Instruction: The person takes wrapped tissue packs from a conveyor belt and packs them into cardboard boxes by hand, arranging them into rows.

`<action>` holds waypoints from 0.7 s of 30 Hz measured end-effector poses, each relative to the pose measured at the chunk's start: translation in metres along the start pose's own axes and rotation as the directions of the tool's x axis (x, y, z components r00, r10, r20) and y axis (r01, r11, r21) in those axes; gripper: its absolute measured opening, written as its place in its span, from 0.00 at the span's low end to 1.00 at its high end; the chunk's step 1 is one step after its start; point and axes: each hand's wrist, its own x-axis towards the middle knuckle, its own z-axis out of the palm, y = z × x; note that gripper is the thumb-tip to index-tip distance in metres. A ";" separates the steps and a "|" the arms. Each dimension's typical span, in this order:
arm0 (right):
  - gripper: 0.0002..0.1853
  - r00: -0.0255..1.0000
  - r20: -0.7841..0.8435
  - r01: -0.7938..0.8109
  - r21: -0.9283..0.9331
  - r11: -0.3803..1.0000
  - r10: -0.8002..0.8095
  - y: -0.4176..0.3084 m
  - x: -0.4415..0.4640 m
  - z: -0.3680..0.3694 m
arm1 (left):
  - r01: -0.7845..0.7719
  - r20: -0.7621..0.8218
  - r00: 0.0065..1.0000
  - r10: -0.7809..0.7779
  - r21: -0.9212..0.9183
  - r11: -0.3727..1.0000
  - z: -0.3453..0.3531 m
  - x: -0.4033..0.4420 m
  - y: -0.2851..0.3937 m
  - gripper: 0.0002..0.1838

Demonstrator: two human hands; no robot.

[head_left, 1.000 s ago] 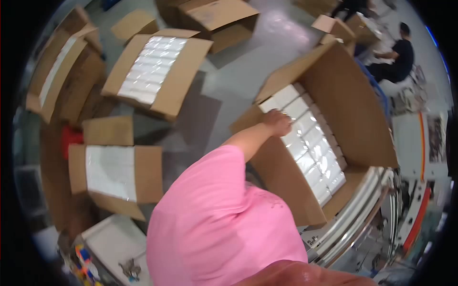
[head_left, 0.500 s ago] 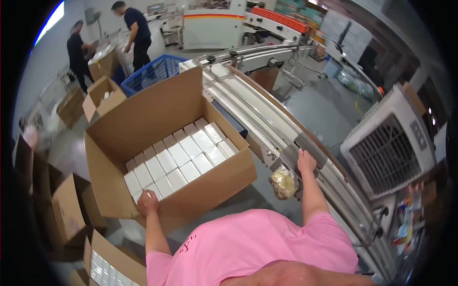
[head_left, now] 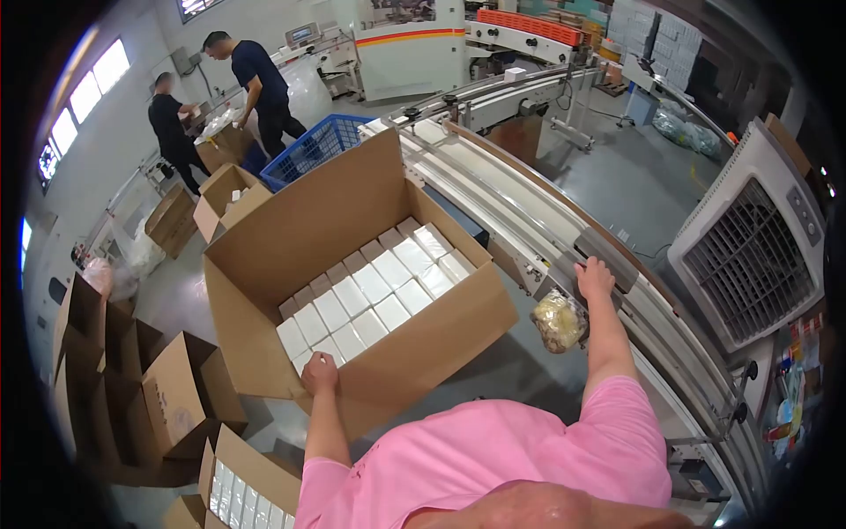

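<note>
A large open cardboard carton [head_left: 432, 357] stands before me, holding rows of small white boxes [head_left: 370, 278]. My left hand [head_left: 321, 372] is at its near left corner, fingers curled over the edge beside the nearest white boxes. On the right, my right hand [head_left: 596, 277] rests on the grey plate along the conveyor [head_left: 520, 207], fingers a little apart and nothing visible in them. Just left of that hand, a clear plastic bag with yellowish contents [head_left: 559, 321] hangs at the conveyor's side. One white box [head_left: 515, 76] sits on the far stretch of the conveyor.
More open cartons [head_left: 181, 397] crowd the floor on the left, one [head_left: 247, 485] with white boxes inside. A blue crate [head_left: 322, 145] stands behind the large carton. An air cooler [head_left: 749, 238] stands to the right. Two people [head_left: 256, 75] work at the back left.
The view has shifted, so everything sits further right and more wall shows at left. My right hand's fingers have loosened on the conveyor plate. A white box now shows on the far conveyor.
</note>
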 end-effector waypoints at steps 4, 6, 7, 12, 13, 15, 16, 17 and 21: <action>0.24 0.997 0.059 -0.050 -0.018 0.999 0.051 -0.005 0.002 -0.007 | 0.003 -0.025 1.000 -0.003 0.000 1.000 0.005 0.006 -0.002 0.13; 0.24 0.997 0.063 -0.053 -0.019 0.998 0.054 -0.003 0.005 -0.003 | -0.003 -0.024 1.000 0.003 -0.005 1.000 0.005 0.007 0.001 0.13; 0.25 0.997 0.069 -0.044 -0.015 0.999 0.045 0.003 0.011 0.003 | -0.003 -0.016 1.000 0.003 -0.005 1.000 0.001 0.006 0.005 0.13; 0.22 0.998 0.040 0.041 -0.040 0.998 -0.040 -0.001 0.011 0.001 | 0.069 0.000 0.998 -0.069 -0.061 0.996 -0.003 0.004 0.003 0.12; 0.21 0.998 0.029 0.058 -0.023 0.998 -0.057 0.003 0.014 0.003 | 0.083 -0.010 0.996 -0.083 -0.049 0.995 -0.003 0.001 0.000 0.12; 0.21 0.995 -0.001 0.100 -0.025 0.995 -0.100 0.007 0.019 0.011 | 0.065 -0.015 0.998 -0.066 -0.035 0.997 0.000 0.004 0.004 0.12; 0.21 0.994 -0.012 0.107 -0.029 0.994 -0.107 0.012 0.019 0.013 | 0.030 -0.042 0.999 -0.031 -0.029 0.999 0.004 0.004 0.002 0.12; 0.21 0.994 -0.021 0.110 -0.022 0.994 -0.110 0.013 0.019 0.016 | 0.023 -0.048 0.999 -0.024 -0.037 0.999 0.007 0.006 -0.001 0.12; 0.21 0.995 0.014 0.099 -0.012 0.995 -0.099 0.014 0.020 0.014 | 0.007 -0.049 0.999 -0.009 -0.051 0.999 0.011 0.011 0.001 0.12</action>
